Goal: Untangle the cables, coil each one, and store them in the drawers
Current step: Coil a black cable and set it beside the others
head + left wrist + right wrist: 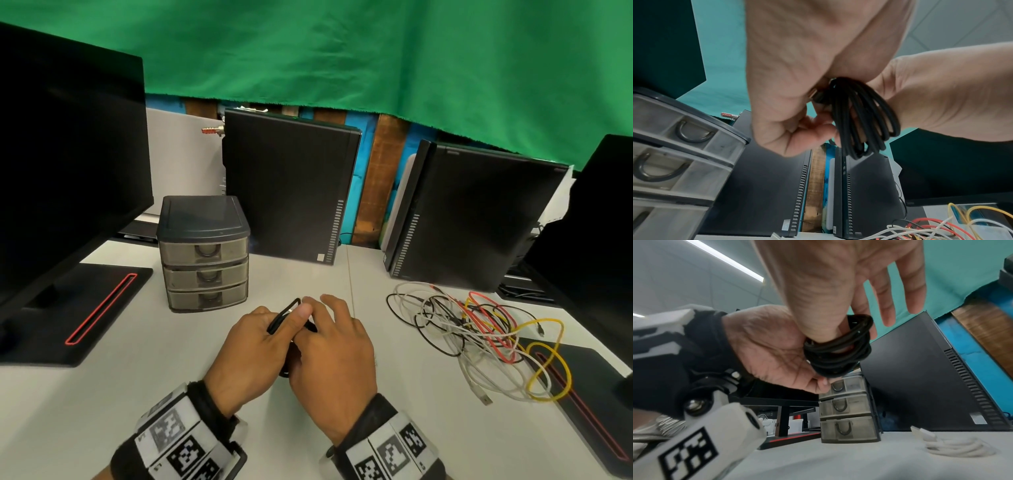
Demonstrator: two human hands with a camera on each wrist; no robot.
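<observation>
On the desk (342,428) the three-drawer organizer (205,253) stands closed, with the tangled cables (479,335) well apart at right. The coiling step looks nearly done. The left hand (250,346) grips the black cable coil (863,116); the right hand (334,356) pinches it, other fingers spread. Next comes opening a drawer.

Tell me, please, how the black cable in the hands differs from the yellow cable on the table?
The black cable is wound into a tight coil; the yellow cable sprawls in loose loops. The black one is held by both the left hand and right hand; the yellow one lies tangled with other cables. Neither is in the drawers.
</observation>
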